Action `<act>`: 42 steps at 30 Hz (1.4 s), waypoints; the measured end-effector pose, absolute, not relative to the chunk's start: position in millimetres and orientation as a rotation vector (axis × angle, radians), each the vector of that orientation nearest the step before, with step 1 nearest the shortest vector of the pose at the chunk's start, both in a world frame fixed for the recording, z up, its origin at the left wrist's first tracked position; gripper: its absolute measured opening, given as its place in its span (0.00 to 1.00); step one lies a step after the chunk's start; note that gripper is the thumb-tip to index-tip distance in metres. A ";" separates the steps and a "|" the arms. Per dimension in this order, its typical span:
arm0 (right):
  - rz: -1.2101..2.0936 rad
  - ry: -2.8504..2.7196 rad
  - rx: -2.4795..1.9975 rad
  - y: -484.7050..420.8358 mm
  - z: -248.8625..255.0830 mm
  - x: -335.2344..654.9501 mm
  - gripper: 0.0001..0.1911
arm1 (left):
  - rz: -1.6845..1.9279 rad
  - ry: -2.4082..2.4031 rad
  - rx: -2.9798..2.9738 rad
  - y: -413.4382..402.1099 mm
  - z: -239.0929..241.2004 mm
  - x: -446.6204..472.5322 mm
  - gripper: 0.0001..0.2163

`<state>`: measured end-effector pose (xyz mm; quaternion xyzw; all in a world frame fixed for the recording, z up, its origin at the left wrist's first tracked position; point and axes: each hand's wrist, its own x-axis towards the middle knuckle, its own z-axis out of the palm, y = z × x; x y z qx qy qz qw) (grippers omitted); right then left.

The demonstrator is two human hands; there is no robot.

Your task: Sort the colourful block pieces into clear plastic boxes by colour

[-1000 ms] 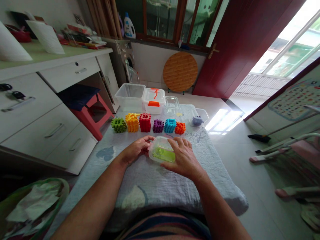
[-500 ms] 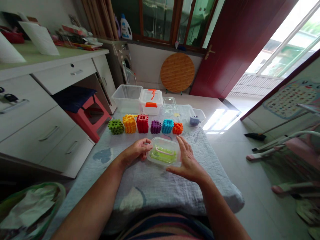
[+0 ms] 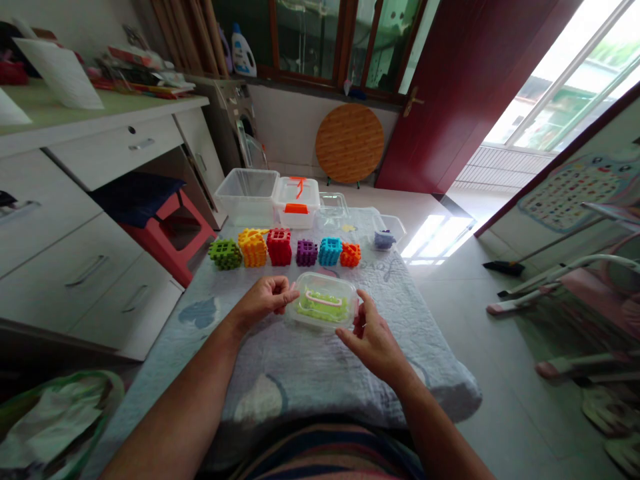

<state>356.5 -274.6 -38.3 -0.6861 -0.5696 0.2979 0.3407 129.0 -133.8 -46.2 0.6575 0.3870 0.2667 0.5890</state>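
Observation:
A small clear plastic box with green pieces inside sits before me on the cloth, its lid on top bearing a pale pink handle. My left hand is closed at its left end, thumb and curled finger pinching the rim. Around the right end curl the fingers of my right hand, with the thumb at the near corner. Behind the box stands a row of interlocking-block cubes: green, yellow, red, purple, blue and orange.
At the table's far end are an open clear bin, a lidded box with orange clips, a clear container and another holding bluish-purple pieces. A red stool stands left of the cloth-covered table.
My right hand's fingers have gone from stretched out beside the box to curled around its right end. My left hand stays at the left end. The view has shifted slightly.

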 end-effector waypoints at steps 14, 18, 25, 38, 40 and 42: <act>0.318 -1.870 -1.847 -278.5 -28.9 341.2 0.46 | 0.748 0.931 1.734 -144.1 -47.9 137.9 0.16; 0.399 -1.850 -1.829 -276.6 -24.5 343.5 0.45 | 0.790 0.941 1.832 -144.9 -47.2 136.7 0.14; 1.107 -1.232 -1.631 -264.2 -38.0 364.1 0.37 | 0.856 0.932 1.580 -139.1 -54.8 137.3 0.18; 1.525 -0.614 -1.286 -252.6 -52.0 362.8 0.25 | 0.751 0.713 1.148 -140.7 -57.8 146.5 0.27; 1.563 -0.623 -1.252 -253.3 -55.2 368.5 0.25 | 0.739 0.712 1.163 -142.0 -58.4 147.2 0.27; 1.577 -0.626 -1.212 -253.9 -58.6 374.2 0.24 | 0.725 0.712 1.184 -143.1 -60.5 148.2 0.26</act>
